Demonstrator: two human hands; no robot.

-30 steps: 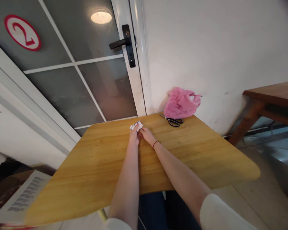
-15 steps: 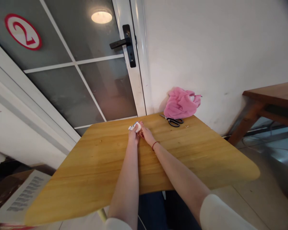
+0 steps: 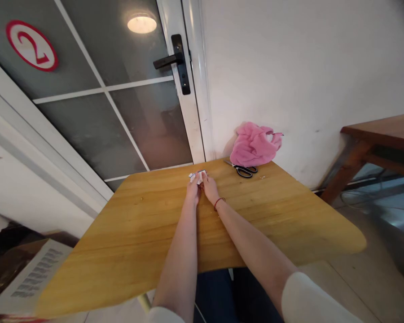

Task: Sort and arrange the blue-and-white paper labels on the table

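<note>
Close together near the far edge of the wooden table (image 3: 148,224), both my hands grip one small white piece with blue markings (image 3: 199,177), perhaps paper or a packet; its exact kind is too small to make out. My left hand (image 3: 193,190) has its thumb on the near left side of the piece. With its thumb pressed on top, my right hand (image 3: 210,186) holds the right side. The fingers beneath are mostly hidden. To the right of my hands lie black-handled scissors (image 3: 244,171), touched by neither hand.
A crumpled pink cloth (image 3: 256,146) rests at the table's back edge against the wall. Tiny scraps (image 3: 262,177) lie right of the scissors. Behind the table is a glazed door with a black handle (image 3: 180,63). A cardboard box (image 3: 33,278) stands at lower left, a brown wooden table (image 3: 384,132) at right.
The white piece and my left hand have shifted slightly right. My right thumb now lies on top of the piece, and more of its right side shows between the hands.
</note>
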